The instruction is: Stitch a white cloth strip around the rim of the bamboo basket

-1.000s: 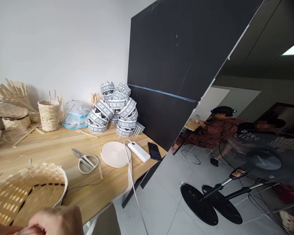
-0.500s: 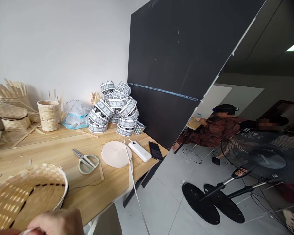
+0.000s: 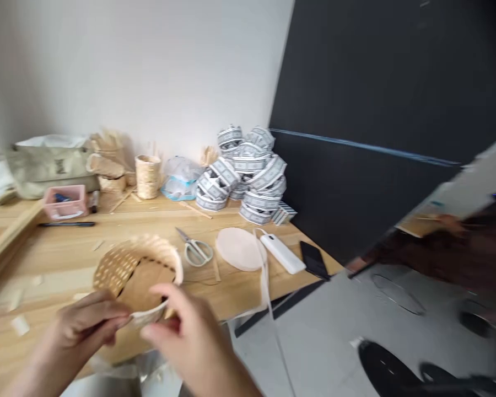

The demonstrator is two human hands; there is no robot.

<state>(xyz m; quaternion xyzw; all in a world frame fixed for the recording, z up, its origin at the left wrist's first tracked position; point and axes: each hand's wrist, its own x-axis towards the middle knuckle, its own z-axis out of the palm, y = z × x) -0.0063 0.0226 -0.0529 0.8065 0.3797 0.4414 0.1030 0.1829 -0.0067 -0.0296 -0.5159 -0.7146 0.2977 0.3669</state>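
A shallow woven bamboo basket [image 3: 107,264], with a white strip along its rim and a dark woven line inside, stands at the near edge of the table. My left hand [image 3: 86,320] pinches the near rim, where the white strip [image 3: 146,315] runs, between thumb and fingers. At the rim's right side is my right hand [image 3: 190,331], its thumb and forefinger apart with the rim between them; it is blurred and its other fingers are curled. Scissors [image 3: 196,252] with pale handles lie just beyond the basket, beside a flat coil of pale tape [image 3: 242,249].
A white power bank [image 3: 283,253] with a cable and a black phone [image 3: 314,259] lie near the table's right edge. Behind stand patterned ribbon rolls [image 3: 248,176], a small woven cup [image 3: 147,176] and a pink box [image 3: 65,201]. A black panel [image 3: 376,110] rises at right.
The view has swung left and down, so the basket and both hands show more fully. My right hand's thumb and forefinger are now visibly apart at the rim.
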